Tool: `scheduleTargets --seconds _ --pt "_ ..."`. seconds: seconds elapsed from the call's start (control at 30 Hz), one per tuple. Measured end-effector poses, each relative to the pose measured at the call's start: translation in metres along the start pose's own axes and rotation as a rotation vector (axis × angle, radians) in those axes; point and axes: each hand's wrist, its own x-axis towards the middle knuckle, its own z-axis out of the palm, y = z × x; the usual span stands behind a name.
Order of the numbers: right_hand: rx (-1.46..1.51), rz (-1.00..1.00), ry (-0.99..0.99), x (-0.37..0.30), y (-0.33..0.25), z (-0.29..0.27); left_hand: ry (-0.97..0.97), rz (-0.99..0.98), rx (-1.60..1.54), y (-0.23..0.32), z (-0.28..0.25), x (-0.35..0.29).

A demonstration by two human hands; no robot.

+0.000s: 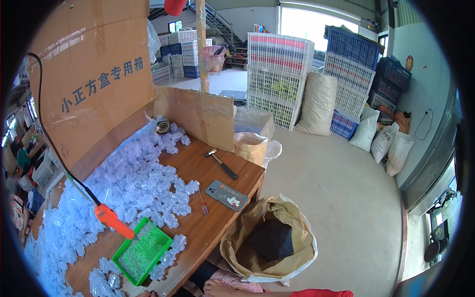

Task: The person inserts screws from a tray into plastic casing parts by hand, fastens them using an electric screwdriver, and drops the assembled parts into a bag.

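Observation:
At the bottom edge, only the fingertips of my left hand point(148, 294) show, below the green basket and beside the table's front edge; what they hold, if anything, is cut off. My right hand point(225, 288) rests on pink checked cloth point(237, 280), its fingers loosely laid down with nothing seen in them. Small shiny pieces fill the green basket point(162, 258). An orange electric screwdriver point(113, 221) on a black cord slants over the basket's far corner. Clear plastic parts point(123, 178) lie heaped over the left of the wooden table, with a few loose ones point(170, 255) against the basket.
A hammer point(222, 164), a phone point(226, 195) and a small screwdriver point(204, 204) lie on the table's right side. A paper-lined sack point(304, 247) with dark contents stands beside it. Cardboard panels point(99, 74) wall the back. Stacked crates point(277, 79) and full sacks point(316, 104) stand beyond.

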Motion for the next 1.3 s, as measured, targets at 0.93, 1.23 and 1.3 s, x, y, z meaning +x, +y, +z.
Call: scheduleTargets --seconds 0.93,1.23,1.3 --pt "0.774 1.36 -0.036 0.079 0.075 -0.133 0.051 -0.073 0.011 -0.018 0.008 -0.002" --pt "0.682 1.314 0.106 0.08 0.059 -0.131 0.033 -0.073 0.007 -0.025 0.012 -0.007" --pt "0.689 1.316 0.096 0.079 0.063 -0.129 0.005 -0.104 0.004 -0.021 0.007 -0.004"
